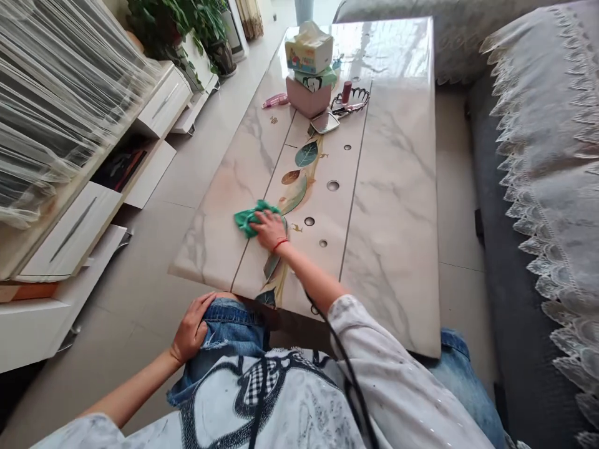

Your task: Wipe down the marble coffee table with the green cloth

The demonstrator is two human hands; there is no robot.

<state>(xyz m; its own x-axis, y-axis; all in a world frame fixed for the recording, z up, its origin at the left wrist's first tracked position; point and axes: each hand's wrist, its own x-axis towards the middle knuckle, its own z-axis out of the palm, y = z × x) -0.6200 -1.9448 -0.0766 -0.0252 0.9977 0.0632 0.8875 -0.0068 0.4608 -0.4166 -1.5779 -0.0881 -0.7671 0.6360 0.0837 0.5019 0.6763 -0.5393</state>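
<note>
My right hand presses down on a crumpled green cloth on the marble-patterned coffee table, near its front left part beside the painted leaf strip. The fingers are curled over the cloth. A red band circles that wrist. My left hand rests flat on my left knee, on the blue jeans, fingers spread and holding nothing.
At the table's far end stand stacked tissue boxes, a pink box, a wire dish and a pink object. A lace-covered sofa runs along the right. A white TV cabinet and potted plants line the left.
</note>
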